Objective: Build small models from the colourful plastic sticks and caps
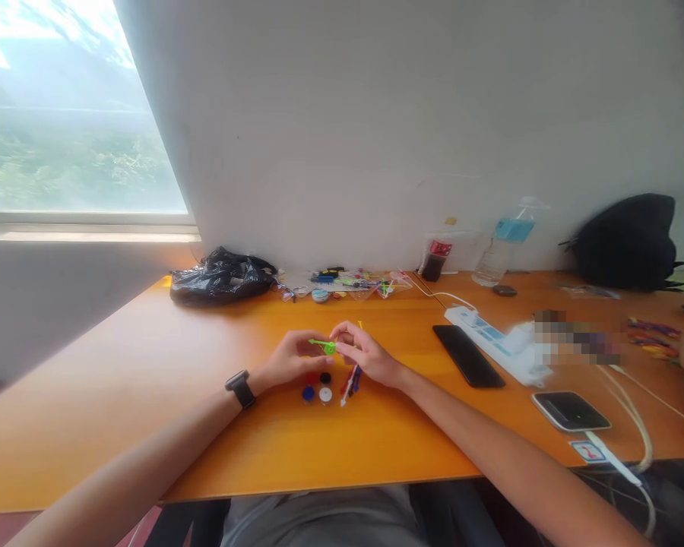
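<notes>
A bright green plastic arrow-shaped piece with a round part at one end (pixel 329 348) is held up between my two hands above the table. My left hand (pixel 296 354) has its fingers closed around the pointed side. The thumb and fingers of my right hand (pixel 369 355) pinch near the round end. Below them lie a blue disc (pixel 308 393), a white disc (pixel 325 395) and a black disc (pixel 325 377). A red piece beside these is partly hidden by my left hand. Under my right hand are several slim pointed pieces (pixel 351 382), white, red and dark blue.
Along the wall sit a black plastic bag (pixel 222 277), small colourful parts in clear bags (pixel 353 282) and a bottle (pixel 490 262). To the right are a black phone (pixel 468 355), a white power strip (pixel 484 338), a cabled device (pixel 571 411) and a black backpack (pixel 627 243).
</notes>
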`<state>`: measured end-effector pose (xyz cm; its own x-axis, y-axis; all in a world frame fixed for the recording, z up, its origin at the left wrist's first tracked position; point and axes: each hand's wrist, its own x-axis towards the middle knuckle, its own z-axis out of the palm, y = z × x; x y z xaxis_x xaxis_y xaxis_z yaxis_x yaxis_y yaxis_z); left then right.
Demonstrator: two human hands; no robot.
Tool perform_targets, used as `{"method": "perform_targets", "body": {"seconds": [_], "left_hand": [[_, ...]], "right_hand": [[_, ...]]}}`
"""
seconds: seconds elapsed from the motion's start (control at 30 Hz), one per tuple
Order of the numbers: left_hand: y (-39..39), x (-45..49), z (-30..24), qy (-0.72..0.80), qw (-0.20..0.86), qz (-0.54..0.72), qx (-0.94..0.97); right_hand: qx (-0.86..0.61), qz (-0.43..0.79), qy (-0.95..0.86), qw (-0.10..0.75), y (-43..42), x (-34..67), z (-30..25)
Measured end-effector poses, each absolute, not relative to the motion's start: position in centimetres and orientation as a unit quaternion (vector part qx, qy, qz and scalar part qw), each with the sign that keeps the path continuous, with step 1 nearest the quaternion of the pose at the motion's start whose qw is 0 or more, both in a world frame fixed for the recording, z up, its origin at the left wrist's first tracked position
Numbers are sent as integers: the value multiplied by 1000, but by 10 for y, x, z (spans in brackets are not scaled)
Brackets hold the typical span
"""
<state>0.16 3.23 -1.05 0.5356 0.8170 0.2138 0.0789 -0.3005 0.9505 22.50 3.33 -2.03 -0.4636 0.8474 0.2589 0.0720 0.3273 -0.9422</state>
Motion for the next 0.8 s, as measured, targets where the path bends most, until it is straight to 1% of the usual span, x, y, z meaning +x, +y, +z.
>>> {"method": "perform_targets", "body": {"seconds": [0.1,0.2,0.4,0.47,0.6,0.67,0.8], "left_hand": [[31,2,-7,313,502,375,714],[33,2,-6,313,472,393,724],[36,1,-11,298,415,405,758],[36,-1,-13,303,387,412,767],[40,-4,-17,303,292,410,809],[42,-5,-19,302,257,401,826],[45,-5,-23,296,225,394,840]], "right_hand": [[-319,439,-740,398,31,226,-22],[-328,381,-767,399,29,225,-25],[-360,332,-776,397,32,226,-30],[-370,297,-788,393,34,228,-29],[-359,219,-822,383,33,230,-24],[-355,201,-829,383,32,230,-23],[-351,185,-836,378,31,230,-22]]}}
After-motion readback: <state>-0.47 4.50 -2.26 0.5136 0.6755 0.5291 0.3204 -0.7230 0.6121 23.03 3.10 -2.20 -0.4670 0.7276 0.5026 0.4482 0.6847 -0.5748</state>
